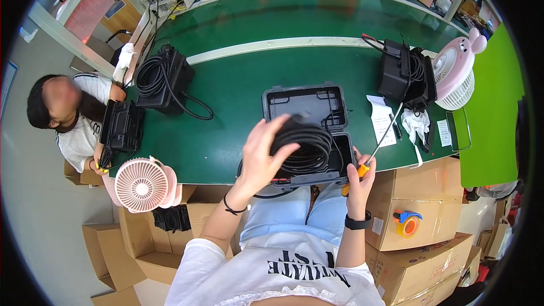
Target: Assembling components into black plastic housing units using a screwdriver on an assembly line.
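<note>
An open black plastic case sits at the table's near edge in front of me, its lid tipped back. Over its left part lies a thick coil of black cable. My left hand grips the coil from the left, thumb and fingers spread around it; the coil's upper end is blurred. At the case's right side, my right hand is closed around the orange-yellow handle of a screwdriver. The long metal shaft points up and to the right, away from the case.
Black cases with coiled cable stand left, and another right. Pink fans flank the table. Paper, a pen and white cloth lie right. A co-worker sits left; cartons stand below.
</note>
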### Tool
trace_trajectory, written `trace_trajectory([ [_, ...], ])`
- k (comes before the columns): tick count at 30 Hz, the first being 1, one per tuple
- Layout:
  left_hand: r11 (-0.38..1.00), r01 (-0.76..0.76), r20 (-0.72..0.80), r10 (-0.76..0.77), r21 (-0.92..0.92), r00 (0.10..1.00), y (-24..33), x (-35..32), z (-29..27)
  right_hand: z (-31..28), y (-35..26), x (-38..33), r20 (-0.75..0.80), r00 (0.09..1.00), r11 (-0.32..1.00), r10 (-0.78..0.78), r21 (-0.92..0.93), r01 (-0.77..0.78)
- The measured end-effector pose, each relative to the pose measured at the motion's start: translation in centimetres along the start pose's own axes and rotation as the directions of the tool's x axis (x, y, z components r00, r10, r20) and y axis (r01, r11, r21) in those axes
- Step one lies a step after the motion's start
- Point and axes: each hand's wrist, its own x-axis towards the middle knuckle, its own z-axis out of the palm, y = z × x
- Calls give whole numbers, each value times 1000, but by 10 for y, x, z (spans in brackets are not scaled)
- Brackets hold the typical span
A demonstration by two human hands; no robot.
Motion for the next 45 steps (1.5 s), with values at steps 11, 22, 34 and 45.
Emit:
trace_trajectory([
  [11, 676, 252, -244, -109, 693, 964, -22, -37, -73, -7, 13, -2, -52, 996, 998, -65, -15, 65],
  [22, 720, -613, 375, 497, 326, 783, 23, -89, -39, 12, 4, 2, -80, 995, 998, -55, 37, 58],
  [34, 896, 96, 274, -233, 434, 933, 55, -36, -41, 10, 12, -3, -85, 995, 998, -54, 25, 56],
  [45, 986, -28, 500, -58, 164, 864, 50, -8, -8, 31, 15, -22, -65, 996, 998, -60, -39, 57],
])
